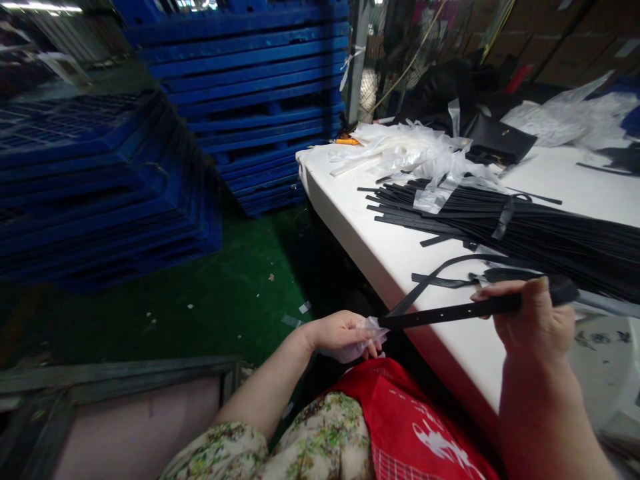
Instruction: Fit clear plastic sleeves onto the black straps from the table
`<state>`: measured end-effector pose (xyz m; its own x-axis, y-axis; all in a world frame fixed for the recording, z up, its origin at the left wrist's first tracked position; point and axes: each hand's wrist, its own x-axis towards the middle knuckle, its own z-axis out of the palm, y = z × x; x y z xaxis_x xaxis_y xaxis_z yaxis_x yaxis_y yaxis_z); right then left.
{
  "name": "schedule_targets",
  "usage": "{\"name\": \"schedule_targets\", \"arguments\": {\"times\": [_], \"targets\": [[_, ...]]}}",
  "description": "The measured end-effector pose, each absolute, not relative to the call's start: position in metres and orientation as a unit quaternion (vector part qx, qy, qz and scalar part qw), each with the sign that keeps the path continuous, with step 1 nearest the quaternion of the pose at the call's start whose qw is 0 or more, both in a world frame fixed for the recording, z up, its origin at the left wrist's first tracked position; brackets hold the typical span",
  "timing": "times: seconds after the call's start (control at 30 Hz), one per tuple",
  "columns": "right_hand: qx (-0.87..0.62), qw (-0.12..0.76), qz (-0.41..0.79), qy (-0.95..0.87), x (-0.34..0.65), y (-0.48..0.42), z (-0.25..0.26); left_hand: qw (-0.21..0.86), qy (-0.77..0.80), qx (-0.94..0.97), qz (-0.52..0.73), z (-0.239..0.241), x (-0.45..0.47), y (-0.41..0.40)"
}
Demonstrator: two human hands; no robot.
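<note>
**Strap held level, wrap at its tip**

Best done with strap (450, 311) kept taut and level between both hands, just off worktop (380, 253) edge, above red apron (410, 427). Left pull should run straight along strap's line, so thin clear wrap (363, 337) slides rather than tears (a judgement, not a thing seen). Right grip firm near the far end, clear of the punched holes.

Left hand (340, 333): palm up, fingers curled shut on wrap at strap's tip, forearm low across lap. Right hand (535, 320): back of hand up, fingers closed over strap, wrist above worktop edge. Strap bundle (525, 230) and plastic heap (415, 150) well beyond, on worktop.
</note>
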<state>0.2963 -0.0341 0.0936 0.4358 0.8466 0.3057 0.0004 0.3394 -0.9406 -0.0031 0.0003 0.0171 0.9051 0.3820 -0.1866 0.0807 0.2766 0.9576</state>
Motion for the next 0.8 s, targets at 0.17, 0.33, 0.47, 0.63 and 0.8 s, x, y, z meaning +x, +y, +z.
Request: {"name": "schedule_targets", "arguments": {"times": [0.17, 0.33, 0.47, 0.63, 0.8], "targets": [[-0.496, 0.715, 0.301, -0.390, 0.302, -0.034, 0.095, 0.777, 0.197, 0.590, 0.102, 0.017, -0.003, 0.000], [-0.498, 0.708, 0.325, -0.381, 0.304, -0.033, 0.098, 0.769, 0.181, 0.606, 0.096, 0.020, -0.002, 0.000], [-0.496, 0.663, 0.382, -0.411, 0.294, -0.030, 0.095, 0.748, 0.184, 0.631, 0.098, 0.023, 0.003, -0.001], [-0.538, 0.593, 0.446, -0.399, 0.279, -0.028, 0.075, 0.759, 0.214, 0.607, 0.100, 0.020, 0.008, -0.002], [-0.605, 0.589, 0.343, -0.412, 0.283, -0.026, 0.064, 0.766, 0.210, 0.597, 0.113, 0.022, 0.005, 0.002]]}}
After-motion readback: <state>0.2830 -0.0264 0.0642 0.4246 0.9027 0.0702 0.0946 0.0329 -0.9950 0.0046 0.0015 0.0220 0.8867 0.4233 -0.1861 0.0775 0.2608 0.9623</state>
